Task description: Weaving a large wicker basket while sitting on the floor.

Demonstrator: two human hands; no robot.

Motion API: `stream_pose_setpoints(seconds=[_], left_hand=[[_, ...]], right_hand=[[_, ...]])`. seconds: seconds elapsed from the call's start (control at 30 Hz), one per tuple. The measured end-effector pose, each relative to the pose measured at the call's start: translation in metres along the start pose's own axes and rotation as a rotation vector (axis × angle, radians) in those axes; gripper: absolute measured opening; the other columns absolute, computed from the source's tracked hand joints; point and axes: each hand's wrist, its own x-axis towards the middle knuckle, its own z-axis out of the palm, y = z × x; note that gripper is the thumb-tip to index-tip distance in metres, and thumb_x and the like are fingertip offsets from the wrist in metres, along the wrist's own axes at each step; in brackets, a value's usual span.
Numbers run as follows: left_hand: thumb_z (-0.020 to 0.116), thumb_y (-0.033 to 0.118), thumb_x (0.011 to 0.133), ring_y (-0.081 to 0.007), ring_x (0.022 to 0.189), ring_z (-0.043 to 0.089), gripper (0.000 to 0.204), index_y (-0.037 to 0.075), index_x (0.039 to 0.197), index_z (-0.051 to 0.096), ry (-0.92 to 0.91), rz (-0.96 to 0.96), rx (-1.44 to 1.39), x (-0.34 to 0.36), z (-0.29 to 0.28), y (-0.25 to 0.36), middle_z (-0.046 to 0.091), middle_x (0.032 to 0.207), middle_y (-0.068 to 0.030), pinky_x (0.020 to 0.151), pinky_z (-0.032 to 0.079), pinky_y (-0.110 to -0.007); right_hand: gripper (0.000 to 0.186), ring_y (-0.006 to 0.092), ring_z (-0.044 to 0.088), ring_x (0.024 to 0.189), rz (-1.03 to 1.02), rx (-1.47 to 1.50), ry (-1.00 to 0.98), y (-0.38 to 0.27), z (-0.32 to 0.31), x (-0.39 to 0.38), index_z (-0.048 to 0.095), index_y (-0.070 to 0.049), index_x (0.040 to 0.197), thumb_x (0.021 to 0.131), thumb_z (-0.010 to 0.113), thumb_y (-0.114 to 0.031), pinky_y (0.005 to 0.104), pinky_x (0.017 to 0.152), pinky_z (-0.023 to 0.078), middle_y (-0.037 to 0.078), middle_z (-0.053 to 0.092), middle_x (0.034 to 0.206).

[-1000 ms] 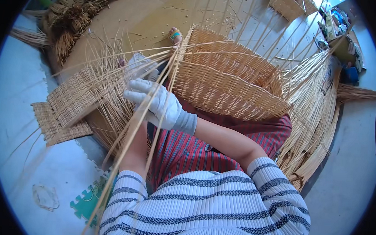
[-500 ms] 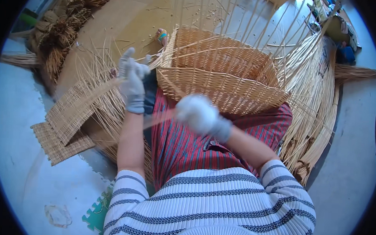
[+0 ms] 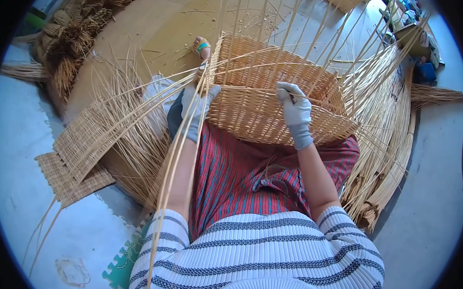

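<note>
A rectangular wicker basket (image 3: 253,114), half woven with upright stakes rising from its rim, rests on my lap against a red striped skirt. My left hand (image 3: 196,108), in a white glove, grips a bundle of long loose cane strands (image 3: 170,157) at the basket's left corner. My right hand (image 3: 294,110), also gloved, pinches a thin cane strand (image 3: 244,91) running along the near wall just below the rim.
Flat woven mats (image 3: 79,148) lie on the floor to my left. Heaps of cane (image 3: 391,151) are piled at my right. Dark coiled fibre bundles (image 3: 71,39) sit at the far left. A sandalled foot (image 3: 202,47) shows beyond the basket.
My right hand rose from my lap to the basket's near wall and took a strand. My left hand shifted right to the basket's corner, and the view tilted toward the basket.
</note>
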Motion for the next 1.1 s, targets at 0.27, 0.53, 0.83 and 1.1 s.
stream_pose_setpoints(seconds=[0.27,0.53,0.83,1.1], left_hand=[[0.086,0.005,0.074,-0.0195,0.106,0.062,0.067,0.001,0.132,0.053,-0.062,-0.180,-0.027,0.015,0.008,-0.001,0.063,0.121,-0.0083,0.093,0.051,-0.033],[0.080,0.027,0.084,-0.0279,0.113,0.062,0.056,0.000,0.129,0.059,0.049,-0.100,0.100,0.022,0.024,-0.024,0.067,0.123,-0.0168,0.099,0.048,-0.037],[0.059,0.033,0.098,-0.0225,0.085,0.071,0.039,0.000,0.118,0.065,0.127,-0.090,-0.059,0.049,0.000,-0.147,0.071,0.105,-0.0132,0.076,0.060,-0.036],[0.061,0.028,0.095,-0.0259,0.081,0.071,0.035,-0.001,0.114,0.066,-0.056,-0.646,-0.407,0.033,0.044,-0.063,0.071,0.099,-0.0153,0.073,0.061,-0.041]], right_hand=[[0.008,0.0060,0.062,0.077,-0.098,-0.124,0.165,-0.006,0.012,0.010,0.067,-0.006,0.102,0.095,0.064,-0.003,0.0245,0.069,0.053,0.002,0.070,0.086],[0.040,0.0382,0.068,0.101,-0.400,-0.674,0.115,-0.116,0.125,0.125,0.061,-0.020,0.128,0.089,0.067,-0.018,0.0428,0.083,0.055,0.019,0.041,0.153],[0.067,0.0277,0.063,0.117,-0.406,-0.351,-0.350,-0.073,0.098,0.033,0.030,-0.020,0.156,0.096,0.055,-0.006,0.0386,0.099,0.049,0.017,0.054,0.142],[0.063,0.0336,0.062,0.116,-0.523,-0.251,0.084,-0.058,0.109,0.091,0.036,-0.011,0.147,0.088,0.055,0.000,0.0396,0.093,0.053,0.026,0.039,0.151]])
